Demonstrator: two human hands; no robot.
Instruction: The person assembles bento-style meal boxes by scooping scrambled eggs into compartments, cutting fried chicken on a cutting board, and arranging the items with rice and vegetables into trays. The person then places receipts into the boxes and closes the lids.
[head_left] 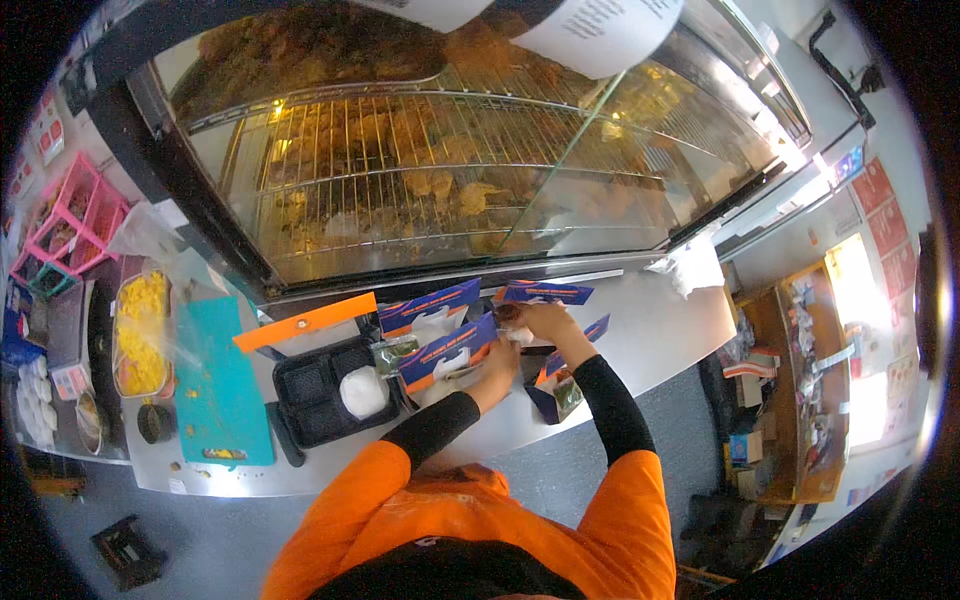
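Observation:
Both my hands meet over a row of blue-and-orange cartons with raised flaps on the steel counter. My right hand is closed at a small dark reddish-brown thing, too small to name. Just below it, my left hand has its fingers drawn together beside a carton flap; what they hold is hidden. A green-and-clear packet sits at the left carton, and another carton stands below my right wrist. Left of these, a black compartment tray holds a round white mound, perhaps rice.
A glass-fronted heated cabinet with wire racks of browned food rises behind the counter. To the left lie a teal cutting board, a tray of yellow food and a pink basket. Wooden shelves stand at right.

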